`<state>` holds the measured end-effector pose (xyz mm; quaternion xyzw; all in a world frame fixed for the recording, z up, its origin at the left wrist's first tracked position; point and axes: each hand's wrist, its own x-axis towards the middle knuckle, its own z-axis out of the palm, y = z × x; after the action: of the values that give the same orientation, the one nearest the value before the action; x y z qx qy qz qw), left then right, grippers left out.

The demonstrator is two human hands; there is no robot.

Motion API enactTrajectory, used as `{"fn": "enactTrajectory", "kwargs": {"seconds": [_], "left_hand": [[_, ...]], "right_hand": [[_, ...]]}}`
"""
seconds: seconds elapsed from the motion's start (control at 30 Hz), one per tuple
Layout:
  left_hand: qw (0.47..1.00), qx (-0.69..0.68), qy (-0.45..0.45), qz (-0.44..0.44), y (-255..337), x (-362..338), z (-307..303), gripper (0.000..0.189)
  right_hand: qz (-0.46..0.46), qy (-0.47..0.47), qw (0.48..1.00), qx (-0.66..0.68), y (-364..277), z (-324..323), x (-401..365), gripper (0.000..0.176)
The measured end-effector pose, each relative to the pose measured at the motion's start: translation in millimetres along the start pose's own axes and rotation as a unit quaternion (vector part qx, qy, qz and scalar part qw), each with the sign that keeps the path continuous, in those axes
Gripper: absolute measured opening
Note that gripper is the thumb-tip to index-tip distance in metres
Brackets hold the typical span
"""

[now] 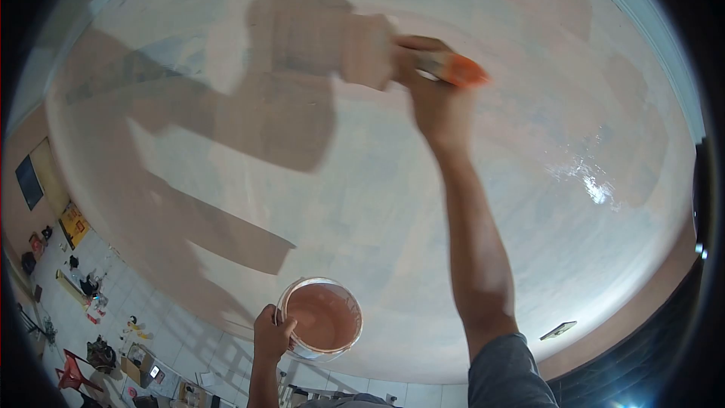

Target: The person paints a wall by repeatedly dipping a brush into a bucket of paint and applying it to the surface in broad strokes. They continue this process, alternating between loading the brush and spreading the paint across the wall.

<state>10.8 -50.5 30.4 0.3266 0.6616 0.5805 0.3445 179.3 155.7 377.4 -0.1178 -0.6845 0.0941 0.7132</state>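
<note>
My left hand (pixel 273 332) grips the side of a round bucket (pixel 358 311), thumb over its rim, low in the head view. Pinkish-brown paint (pixel 321 323) lies inside the bucket. My right hand (pixel 438 98) is raised at the wall and closed around a paintbrush (pixel 464 70) with an orange handle. Motion blurs the brush, and my hand hides its bristles. Behind both hands spreads a large wall (pixel 377 174) coated in uneven pale pink and greyish patches. Shadows of my arm and the bucket fall on its left half.
A glossy patch (pixel 596 189) reflects light on the wall's right. Pale moulding (pixel 657 38) borders the upper right. A wall socket plate (pixel 559 330) sits low right. On the tiled floor (pixel 174 332), at lower left, are a red chair (pixel 73 370), an open cardboard box (pixel 137 364) and scattered items.
</note>
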Motion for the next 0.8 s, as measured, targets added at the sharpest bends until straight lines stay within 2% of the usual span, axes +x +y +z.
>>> {"fn": "enactTrajectory", "kwargs": {"seconds": [0.07, 0.1, 0.13, 0.2, 0.23, 0.3, 0.37, 0.47, 0.57, 0.63, 0.7, 0.77, 0.8], "left_hand": [[1.0, -0.007, -0.011, -0.001, 6, -3, -1, 0.021], [1.0, -0.006, -0.013, -0.001, 4, -2, -2, 0.021], [1.0, -0.013, -0.02, 0.007, 2, 1, -2, 0.021], [0.999, -0.02, -0.027, 0.015, -1, 1, -4, 0.021], [0.999, -0.022, -0.031, 0.02, 0, 0, -4, 0.021], [0.999, -0.026, -0.036, 0.026, 0, 2, -3, 0.021], [0.998, -0.043, -0.052, 0.019, 1, 1, -5, 0.021], [0.999, -0.024, -0.046, 0.017, 2, 1, -7, 0.02], [0.999, -0.014, -0.048, 0.003, 6, 0, -9, 0.021], [0.999, -0.005, -0.036, -0.006, 7, 2, -7, 0.022], [0.998, -0.036, -0.044, -0.008, -5, 3, -7, 0.022], [0.999, -0.03, -0.039, 0.002, -7, 2, -5, 0.022], [0.999, -0.025, -0.032, 0.009, -7, 2, -5, 0.023]], "right_hand": [[0.0, 0.013, 0.999, -0.029, 1, -65, -8, 0.017], [0.047, 0.03, 0.998, 0.039, 0, -98, -12, 0.021], [0.016, 0.054, 0.998, -0.001, 5, -135, -13, 0.023], [0.072, 0.126, 0.989, -0.033, -1, -200, -22, 0.032], [0.063, 0.154, 0.984, -0.061, 1, -230, -25, 0.034], [0.056, 0.216, 0.964, -0.142, -19, -255, -32, 0.033], [0.039, 0.222, 0.96, -0.163, -37, -253, -33, 0.029], [0.041, 0.207, 0.973, -0.088, -45, -209, -28, 0.032], [0.015, 0.096, 0.994, 0.046, -29, -130, -25, 0.03], [0.005, 0.026, 0.995, 0.095, -24, -63, -23, 0.03], [0.03, -0.006, 0.995, 0.095, -25, -2, -15, 0.02], [-0.047, -0.007, 0.996, 0.07, -9, 53, -2, 0.015], [-0.061, -0.028, 0.992, 0.106, -12, 71, 3, 0.014]]}}
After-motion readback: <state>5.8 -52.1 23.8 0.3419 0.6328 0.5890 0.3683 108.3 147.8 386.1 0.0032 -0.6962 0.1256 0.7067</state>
